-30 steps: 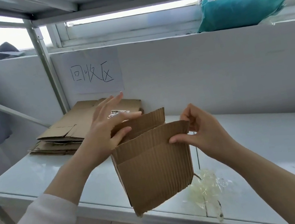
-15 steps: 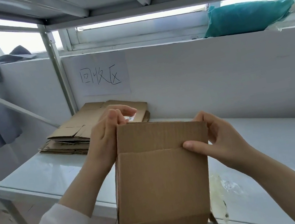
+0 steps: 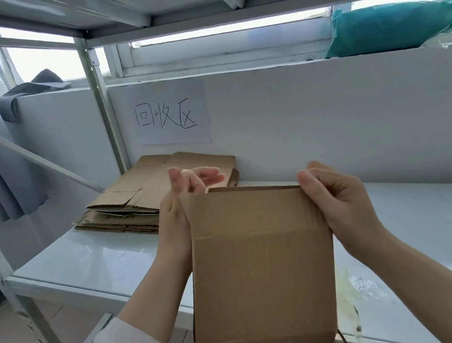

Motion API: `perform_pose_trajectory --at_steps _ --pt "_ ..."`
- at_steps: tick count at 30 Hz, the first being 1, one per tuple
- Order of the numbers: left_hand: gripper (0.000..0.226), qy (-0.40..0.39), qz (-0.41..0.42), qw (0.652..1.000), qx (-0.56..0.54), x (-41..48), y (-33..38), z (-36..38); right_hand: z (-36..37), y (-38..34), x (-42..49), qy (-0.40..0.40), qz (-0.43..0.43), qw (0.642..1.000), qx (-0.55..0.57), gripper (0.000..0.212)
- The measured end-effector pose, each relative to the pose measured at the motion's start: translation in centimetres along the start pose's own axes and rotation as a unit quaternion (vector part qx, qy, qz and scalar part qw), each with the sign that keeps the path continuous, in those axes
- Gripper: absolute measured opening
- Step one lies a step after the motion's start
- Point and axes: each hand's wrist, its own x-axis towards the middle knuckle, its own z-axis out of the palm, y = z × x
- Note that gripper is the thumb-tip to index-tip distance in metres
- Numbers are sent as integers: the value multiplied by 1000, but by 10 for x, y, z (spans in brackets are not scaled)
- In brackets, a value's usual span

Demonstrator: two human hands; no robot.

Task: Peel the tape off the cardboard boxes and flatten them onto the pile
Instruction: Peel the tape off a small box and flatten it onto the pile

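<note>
Screening shelf [image 3: 90, 264] — box [image 3: 260, 271] upright | pile [image 3: 134, 205] behind-left | tape wad [image 3: 362, 286] right

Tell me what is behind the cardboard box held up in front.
Behind the cardboard box lies the white shelf, with the pile of flattened cardboard at its back left and crumpled peeled tape showing past the box's right edge. The shelf stretch directly behind it is covered.

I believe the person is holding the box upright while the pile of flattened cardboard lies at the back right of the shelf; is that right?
Not quite: the head view shows the pile at the back left of the shelf, below the paper sign. The box is indeed held upright.
</note>
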Motion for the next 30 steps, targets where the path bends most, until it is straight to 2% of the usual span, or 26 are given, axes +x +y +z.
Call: perform_pose_trajectory --at_steps 2,4,6,8,10,13,14,16,18,20,22,24,25,28,30 --pt "59 -59 -56 993 -83 -5 -2 -2 6 2 0 56 -15 997 -51 50" --pt "73 -112 -137 976 -126 -17 3 -11 10 6 2 120 -19 988 -94 53" --pt "81 -173 -196 962 -79 -32 9 -22 12 9 6 172 1 978 -121 53" --pt "65 -200 -202 959 -8 -42 12 -30 15 8 9 169 22 976 -135 44" --pt "38 -139 -190 971 45 -43 5 -35 20 11 7 137 36 976 -168 18" --pt "29 11 -218 976 0 -37 -13 -53 21 27 -10 82 137 967 -198 72" --pt "29 49 -226 973 -20 -34 -19 -60 22 34 -17 49 185 966 -173 79" --pt "28 89 -241 967 2 -33 -41 -73 30 53 -34 -35 252 959 -129 71" --pt "40 95 -246 958 113 -33 -70 -84 44 77 -47 -70 282 946 -144 62" --pt "67 65 -259 925 269 -32 -102 -95 60 98 -51 -80 323 928 -165 61" --pt "87 25 -282 853 438 -30 -130 -102 76 115 -49 -112 363 900 -214 61" --pt "82 -15 -263 786 559 -29 -147 -102 90 127 -47 -167 344 849 -365 53" --pt "74 -49 -230 774 588 -27 -155 -100 96 132 -45 -182 308 831 -426 49" --pt "54 -157 -155 739 636 -11 -169 -91 116 143 -37 -212 213 850 -434 53" --pt "55 -190 -177 705 660 0 -180 -89 127 152 -35 -268 188 838 -436 59"
